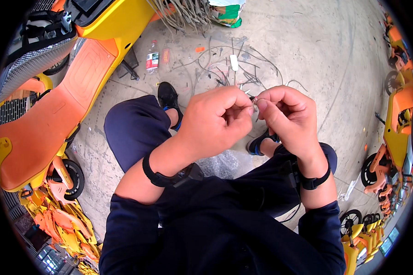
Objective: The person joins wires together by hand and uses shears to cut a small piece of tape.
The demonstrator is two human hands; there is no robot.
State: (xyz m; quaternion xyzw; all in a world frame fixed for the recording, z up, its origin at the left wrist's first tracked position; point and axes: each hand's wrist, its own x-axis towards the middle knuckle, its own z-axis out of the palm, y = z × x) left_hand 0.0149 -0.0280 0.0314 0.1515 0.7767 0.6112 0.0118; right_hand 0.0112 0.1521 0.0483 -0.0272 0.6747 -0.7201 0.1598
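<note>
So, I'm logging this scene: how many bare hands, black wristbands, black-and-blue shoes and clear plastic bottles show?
Bare hands: 2
Black wristbands: 2
Black-and-blue shoes: 2
Clear plastic bottle with red-and-white label: 1
Total: 7

Left grip (218, 117) pinched; right grip (293, 115) pinched; perhaps touching.

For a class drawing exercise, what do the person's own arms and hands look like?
The left hand and right hand are ungloved. The left black wrist strap and right black wrist strap each carry a dark, boxy device. Dark navy fabric sleeves stop short of both wrists. A thin dark cable shows near the right strap.
</note>
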